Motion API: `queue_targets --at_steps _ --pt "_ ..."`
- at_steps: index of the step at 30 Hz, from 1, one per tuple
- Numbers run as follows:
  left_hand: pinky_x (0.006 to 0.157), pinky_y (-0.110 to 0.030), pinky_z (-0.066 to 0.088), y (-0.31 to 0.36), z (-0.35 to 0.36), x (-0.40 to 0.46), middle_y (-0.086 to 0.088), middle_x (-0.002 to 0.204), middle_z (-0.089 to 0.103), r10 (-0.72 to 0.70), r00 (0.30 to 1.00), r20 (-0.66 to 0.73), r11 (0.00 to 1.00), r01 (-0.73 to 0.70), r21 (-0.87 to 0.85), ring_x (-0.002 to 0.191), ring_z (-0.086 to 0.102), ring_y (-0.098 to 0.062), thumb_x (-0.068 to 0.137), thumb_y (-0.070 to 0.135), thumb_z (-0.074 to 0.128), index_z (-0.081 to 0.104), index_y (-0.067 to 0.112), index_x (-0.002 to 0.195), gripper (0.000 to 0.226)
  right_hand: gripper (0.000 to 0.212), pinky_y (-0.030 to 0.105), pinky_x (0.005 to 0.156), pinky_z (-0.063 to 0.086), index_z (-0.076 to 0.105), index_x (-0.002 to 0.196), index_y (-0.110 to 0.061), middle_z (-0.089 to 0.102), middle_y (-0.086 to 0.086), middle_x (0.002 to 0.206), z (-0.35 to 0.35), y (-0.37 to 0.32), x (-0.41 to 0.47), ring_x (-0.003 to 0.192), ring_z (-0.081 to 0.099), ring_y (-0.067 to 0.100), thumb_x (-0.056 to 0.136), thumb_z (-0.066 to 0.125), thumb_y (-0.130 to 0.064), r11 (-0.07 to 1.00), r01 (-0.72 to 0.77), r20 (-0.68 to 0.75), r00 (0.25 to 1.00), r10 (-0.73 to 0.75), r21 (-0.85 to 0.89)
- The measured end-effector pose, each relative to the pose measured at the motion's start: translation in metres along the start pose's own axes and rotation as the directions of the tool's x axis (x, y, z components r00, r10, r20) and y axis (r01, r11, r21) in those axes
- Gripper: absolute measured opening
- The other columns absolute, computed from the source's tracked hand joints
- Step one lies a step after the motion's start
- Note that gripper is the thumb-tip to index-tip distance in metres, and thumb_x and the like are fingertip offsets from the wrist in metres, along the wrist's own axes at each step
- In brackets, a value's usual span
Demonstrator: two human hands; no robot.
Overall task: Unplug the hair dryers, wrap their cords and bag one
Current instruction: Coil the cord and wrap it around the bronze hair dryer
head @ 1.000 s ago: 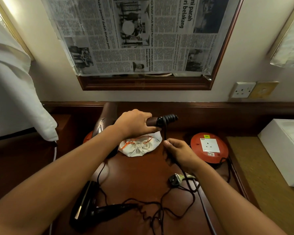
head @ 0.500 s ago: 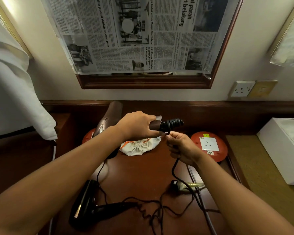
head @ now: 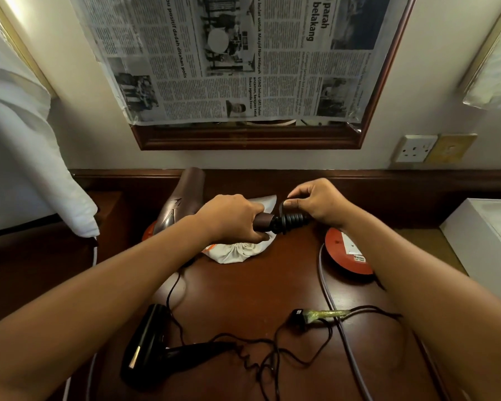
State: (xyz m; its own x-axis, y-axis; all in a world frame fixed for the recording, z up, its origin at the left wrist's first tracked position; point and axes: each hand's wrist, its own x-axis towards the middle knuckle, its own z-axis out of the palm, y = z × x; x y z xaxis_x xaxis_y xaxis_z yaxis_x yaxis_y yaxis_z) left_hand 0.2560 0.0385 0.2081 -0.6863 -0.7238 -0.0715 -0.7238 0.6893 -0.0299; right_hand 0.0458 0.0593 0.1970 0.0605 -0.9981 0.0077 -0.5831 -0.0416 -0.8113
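Note:
A brown hair dryer (head: 182, 201) is held above the wooden desk (head: 243, 293), barrel pointing away. My left hand (head: 232, 217) grips its handle. My right hand (head: 315, 202) pinches the black cord (head: 282, 205) just above the ribbed strain relief (head: 292, 221) at the handle's end. A white drawstring bag (head: 237, 251) lies under the handle. A black hair dryer (head: 148, 348) lies at the near left, its cord tangled across the desk. A black plug (head: 300, 315) with yellowish tape on its cable lies near the right.
A red round extension socket (head: 347, 256) sits under my right forearm, another red one (head: 148, 234) behind the brown dryer. A grey cable (head: 333, 308) runs down the desk. A wall socket (head: 415, 149), a white box (head: 486, 241) on the right, and a white cloth (head: 26, 169) hanging at left.
My right hand rose from below the handle to above and behind the strain relief, carrying the cord up with it. The plug shifted a little on the desk.

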Motion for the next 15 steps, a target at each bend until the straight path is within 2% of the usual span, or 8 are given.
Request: queue_targets --at_steps 2,4,8,12,15 --pt "0.055 -0.028 0.034 0.0 0.001 0.002 0.01 0.067 0.045 -0.01 1.0 -0.007 1.0 0.01 0.012 0.067 0.051 -0.016 0.082 0.06 0.058 0.045 0.029 0.085 0.034 0.01 0.018 0.07 0.049 0.074 0.09 -0.011 0.069 0.0 0.084 -0.006 -0.008 0.003 0.077 0.062 0.009 0.082 0.072 -0.017 0.998 0.032 -0.011 0.999 -0.033 -0.056" --pt "0.057 -0.029 0.037 0.001 0.002 0.004 0.009 0.067 0.044 -0.018 1.0 -0.005 1.0 0.018 0.022 0.067 0.052 -0.017 0.083 0.059 0.057 0.045 0.029 0.086 0.032 0.008 0.018 0.073 0.049 0.075 0.089 -0.013 0.069 -0.004 0.083 -0.009 -0.013 0.005 0.078 0.062 0.007 0.081 0.073 -0.015 0.996 0.058 -0.03 0.998 -0.061 -0.073" --pt "0.058 -0.029 0.039 0.001 0.003 0.007 0.006 0.069 0.047 -0.041 0.999 -0.01 0.998 0.042 0.056 0.069 0.054 -0.021 0.083 0.055 0.055 0.054 0.026 0.095 0.031 0.008 0.02 0.076 0.052 0.076 0.088 -0.012 0.07 -0.003 0.082 -0.009 -0.021 0.005 0.08 0.065 0.007 0.081 0.074 -0.015 0.984 0.114 -0.052 0.991 -0.122 -0.138" --pt "0.058 -0.029 0.041 0.001 0.006 0.011 0.005 0.069 0.046 -0.056 0.998 -0.008 0.996 0.056 0.07 0.066 0.053 -0.02 0.084 0.053 0.056 0.056 0.025 0.096 0.031 0.01 0.019 0.078 0.051 0.076 0.091 -0.013 0.072 -0.002 0.087 -0.009 -0.028 -0.001 0.083 0.065 0.007 0.082 0.073 -0.016 0.956 0.193 -0.047 0.977 -0.208 -0.222" --pt "0.061 -0.031 0.047 -0.002 0.009 0.015 0.004 0.072 0.05 -0.075 0.997 0.002 0.996 0.075 0.05 0.067 0.055 -0.02 0.084 0.052 0.057 0.058 0.023 0.095 0.031 0.012 0.026 0.081 0.054 0.075 0.094 -0.011 0.073 0.001 0.089 -0.006 -0.03 -0.006 0.085 0.066 0.011 0.084 0.07 -0.016 0.924 0.256 -0.046 0.959 -0.28 -0.283"
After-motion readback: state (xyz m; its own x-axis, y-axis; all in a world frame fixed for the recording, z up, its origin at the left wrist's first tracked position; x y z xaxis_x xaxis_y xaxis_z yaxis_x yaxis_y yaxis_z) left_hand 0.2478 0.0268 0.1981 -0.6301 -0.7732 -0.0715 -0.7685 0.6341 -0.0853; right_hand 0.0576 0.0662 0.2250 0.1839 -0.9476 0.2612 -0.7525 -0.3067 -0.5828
